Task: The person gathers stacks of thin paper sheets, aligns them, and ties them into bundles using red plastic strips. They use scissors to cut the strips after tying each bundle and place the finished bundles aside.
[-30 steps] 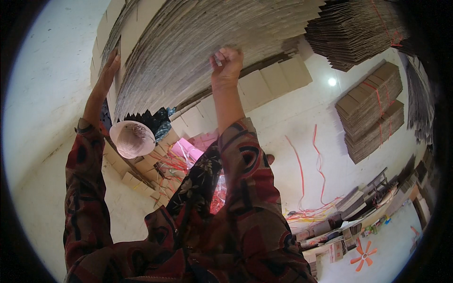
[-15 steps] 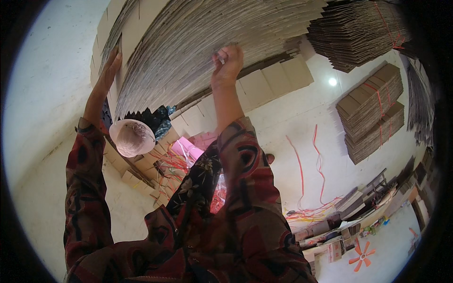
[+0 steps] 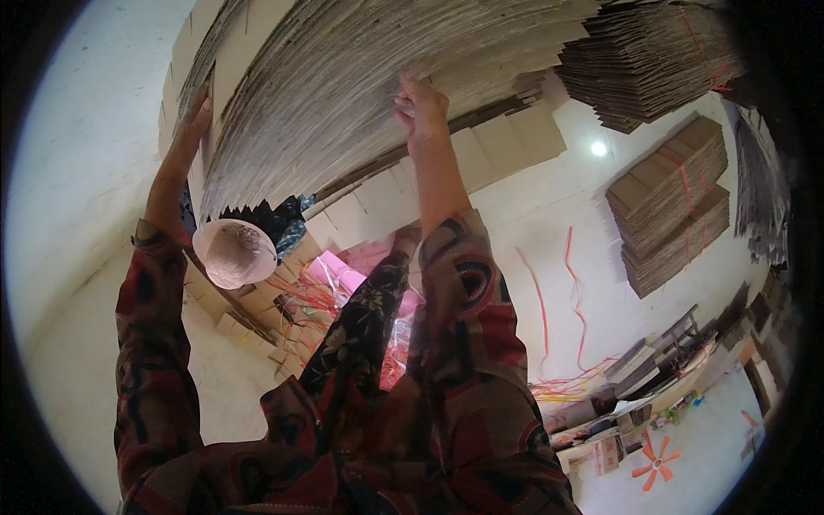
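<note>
A tall stack of flat cardboard sheets [image 3: 343,94] fans across the top, its many thin edges facing me. My left hand [image 3: 196,116] lies along the stack's left side, fingers stretched out beside a pale cardboard face [image 3: 236,64]; its fingertips are partly hidden at a dark gap. In front of the sheet edges is my right hand [image 3: 422,107]. Its index finger points up to the edges, while the other fingers bend loosely with the thumb apart. I see nothing held in it, and cannot tell whether the fingertip touches.
A pale round hat [image 3: 233,254] sits below the stack's left end. Pink material [image 3: 335,273] and red straps lie near my legs. Tied cardboard bundles [image 3: 674,184] stand at right, another stack [image 3: 644,64] behind. Red strips [image 3: 577,292] cross the floor; an orange fan [image 3: 656,462] is lower right.
My right hand has shifted slightly right, and its index finger has stretched out from a closed, pinch-like curl. My left hand remains against the stack's side.
</note>
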The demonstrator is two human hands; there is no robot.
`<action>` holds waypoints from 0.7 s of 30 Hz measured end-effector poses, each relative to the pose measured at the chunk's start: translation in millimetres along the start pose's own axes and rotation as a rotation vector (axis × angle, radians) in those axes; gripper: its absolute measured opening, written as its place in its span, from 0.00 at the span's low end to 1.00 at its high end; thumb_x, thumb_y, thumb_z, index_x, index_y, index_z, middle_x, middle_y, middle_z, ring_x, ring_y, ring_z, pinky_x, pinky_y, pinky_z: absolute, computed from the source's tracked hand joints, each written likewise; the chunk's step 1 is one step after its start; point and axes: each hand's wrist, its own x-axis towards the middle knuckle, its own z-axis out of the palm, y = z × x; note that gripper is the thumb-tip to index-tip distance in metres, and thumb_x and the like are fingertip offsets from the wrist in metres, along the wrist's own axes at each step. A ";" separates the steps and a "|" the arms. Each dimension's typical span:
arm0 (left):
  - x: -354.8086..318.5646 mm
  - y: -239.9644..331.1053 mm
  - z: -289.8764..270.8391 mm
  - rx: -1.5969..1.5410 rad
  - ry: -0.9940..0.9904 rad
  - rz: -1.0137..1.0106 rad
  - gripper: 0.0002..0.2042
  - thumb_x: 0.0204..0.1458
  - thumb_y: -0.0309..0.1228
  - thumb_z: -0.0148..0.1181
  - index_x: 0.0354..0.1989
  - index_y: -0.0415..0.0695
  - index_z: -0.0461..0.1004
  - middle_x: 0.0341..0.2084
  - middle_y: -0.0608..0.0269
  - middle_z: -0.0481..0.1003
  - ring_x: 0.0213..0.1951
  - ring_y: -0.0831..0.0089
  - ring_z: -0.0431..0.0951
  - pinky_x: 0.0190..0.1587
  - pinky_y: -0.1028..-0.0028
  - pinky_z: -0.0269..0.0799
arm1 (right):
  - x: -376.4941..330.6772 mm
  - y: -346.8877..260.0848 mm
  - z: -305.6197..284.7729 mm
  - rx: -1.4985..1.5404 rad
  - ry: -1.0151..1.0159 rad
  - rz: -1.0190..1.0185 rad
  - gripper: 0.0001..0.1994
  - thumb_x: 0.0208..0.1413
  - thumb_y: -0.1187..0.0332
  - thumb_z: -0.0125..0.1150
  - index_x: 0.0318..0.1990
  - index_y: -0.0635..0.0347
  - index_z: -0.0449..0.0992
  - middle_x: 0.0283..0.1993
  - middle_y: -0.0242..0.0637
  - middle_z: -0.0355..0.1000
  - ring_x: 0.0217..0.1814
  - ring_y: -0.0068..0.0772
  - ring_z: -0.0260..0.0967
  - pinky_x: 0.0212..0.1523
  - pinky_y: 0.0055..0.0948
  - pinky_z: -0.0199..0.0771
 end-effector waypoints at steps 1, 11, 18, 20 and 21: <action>-0.7 -3.8 -1.1 -0.016 0.000 -0.008 0.38 0.53 0.54 0.43 0.63 0.35 0.48 0.63 0.49 0.48 0.65 0.63 0.44 0.64 0.71 0.37 | -7.7 -4.1 -1.1 -0.064 -0.045 -0.033 0.19 0.42 0.54 0.66 0.36 0.55 0.71 0.30 0.29 0.66 0.35 0.25 0.63 0.41 0.35 0.66; -2.3 10.1 0.1 0.044 -0.006 0.056 0.36 0.54 0.53 0.43 0.62 0.35 0.51 0.61 0.48 0.53 0.64 0.62 0.48 0.63 0.71 0.40 | 7.3 3.1 -21.8 0.153 -0.211 0.018 0.19 0.39 0.58 0.69 0.37 0.56 0.70 0.38 0.33 0.68 0.40 0.25 0.65 0.40 0.33 0.61; -7.2 8.7 0.2 0.051 0.049 0.032 0.33 0.55 0.51 0.42 0.61 0.37 0.54 0.59 0.48 0.56 0.62 0.60 0.51 0.62 0.70 0.42 | -7.3 -16.7 -13.7 -0.241 -0.380 -0.082 0.37 0.42 0.60 0.66 0.57 0.65 0.53 0.57 0.44 0.55 0.57 0.40 0.55 0.50 0.41 0.62; -5.2 4.8 0.2 0.074 0.051 0.061 0.33 0.55 0.51 0.42 0.61 0.37 0.53 0.59 0.48 0.56 0.62 0.60 0.51 0.62 0.70 0.42 | -5.6 -5.8 -7.5 -0.037 -0.479 -0.161 0.42 0.42 0.61 0.66 0.61 0.67 0.46 0.62 0.48 0.48 0.62 0.45 0.49 0.55 0.44 0.60; -2.0 10.9 6.3 0.077 0.021 0.086 0.34 0.55 0.52 0.42 0.61 0.36 0.52 0.59 0.48 0.55 0.63 0.59 0.51 0.63 0.70 0.42 | -0.8 2.1 -10.4 0.017 -0.439 -0.144 0.41 0.42 0.61 0.66 0.60 0.67 0.47 0.61 0.49 0.48 0.62 0.47 0.49 0.56 0.45 0.59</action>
